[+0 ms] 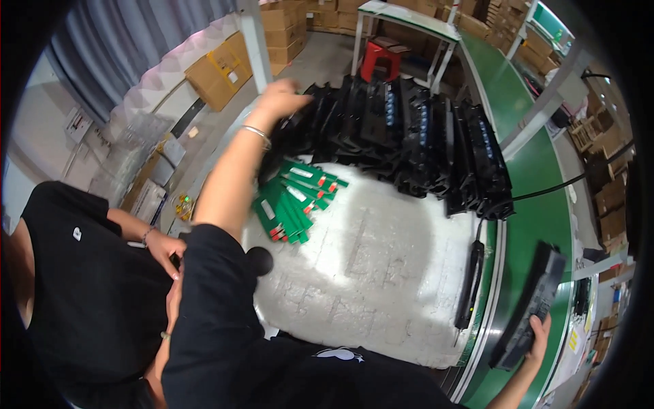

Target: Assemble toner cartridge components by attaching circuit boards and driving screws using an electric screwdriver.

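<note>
My right hand (539,341) is closed round the lower part of a long black plastic housing (535,300), tilted above the green conveyor belt at the right. My left arm stretches far forward. My left hand (279,99) is at the left end of a row of black plastic housings (368,116); its fingers are smeared by motion, so their grip on a housing does not show. Several green circuit boards (293,198) with white labels and red parts lie fanned on the white worktable (368,266), below the row.
A black electric screwdriver (470,279) lies along the table's right edge, its cord running over the green conveyor belt (528,198). A person in black (95,300) stands close at my left. Beyond the table are a red stool (380,61) and cardboard boxes (283,31).
</note>
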The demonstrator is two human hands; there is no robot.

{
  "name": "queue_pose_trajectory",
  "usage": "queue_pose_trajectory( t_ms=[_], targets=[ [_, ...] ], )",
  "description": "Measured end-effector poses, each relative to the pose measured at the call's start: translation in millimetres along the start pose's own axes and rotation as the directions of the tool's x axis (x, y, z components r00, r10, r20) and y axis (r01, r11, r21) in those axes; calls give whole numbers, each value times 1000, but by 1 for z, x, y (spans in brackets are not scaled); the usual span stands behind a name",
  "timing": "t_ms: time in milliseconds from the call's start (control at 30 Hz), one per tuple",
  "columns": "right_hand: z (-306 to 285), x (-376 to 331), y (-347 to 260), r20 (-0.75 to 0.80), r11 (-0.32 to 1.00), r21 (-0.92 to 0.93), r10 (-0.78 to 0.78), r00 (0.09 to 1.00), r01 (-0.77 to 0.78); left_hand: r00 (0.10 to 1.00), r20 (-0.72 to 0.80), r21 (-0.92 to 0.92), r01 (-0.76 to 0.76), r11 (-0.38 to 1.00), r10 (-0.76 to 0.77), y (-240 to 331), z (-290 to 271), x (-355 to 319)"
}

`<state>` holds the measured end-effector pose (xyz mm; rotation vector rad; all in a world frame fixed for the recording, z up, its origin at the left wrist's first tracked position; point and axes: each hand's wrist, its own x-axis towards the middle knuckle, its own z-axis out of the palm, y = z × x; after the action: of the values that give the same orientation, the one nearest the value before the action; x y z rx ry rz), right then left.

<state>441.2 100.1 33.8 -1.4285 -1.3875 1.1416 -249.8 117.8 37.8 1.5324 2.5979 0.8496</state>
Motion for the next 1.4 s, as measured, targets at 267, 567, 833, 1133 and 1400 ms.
queue_pose_trajectory(
  t_ms=[267,567,833,1133,1400],
  targets=[
    [-162,-118,48,-155,834,466,405,901,-294,855,408,60,324,944,-319,41,52,43],
    [-226,-147,115,-780,693,-41,428,456,-720,562,376,-747,-288,600,737,308,111,65],
    [-234,-85,115,-942,688,-336,-233,243,-643,641,322,-918,31,396,696,158,83,110],
    [43,5,-26,42,946,-118,-301,953,303,837,547,-832,546,-101,12,66,-11,-68],
    [281,-19,-78,730,843,11,-374,572,538,929,335,-941,321,-112,-156,143,51,-244]
  ],
)
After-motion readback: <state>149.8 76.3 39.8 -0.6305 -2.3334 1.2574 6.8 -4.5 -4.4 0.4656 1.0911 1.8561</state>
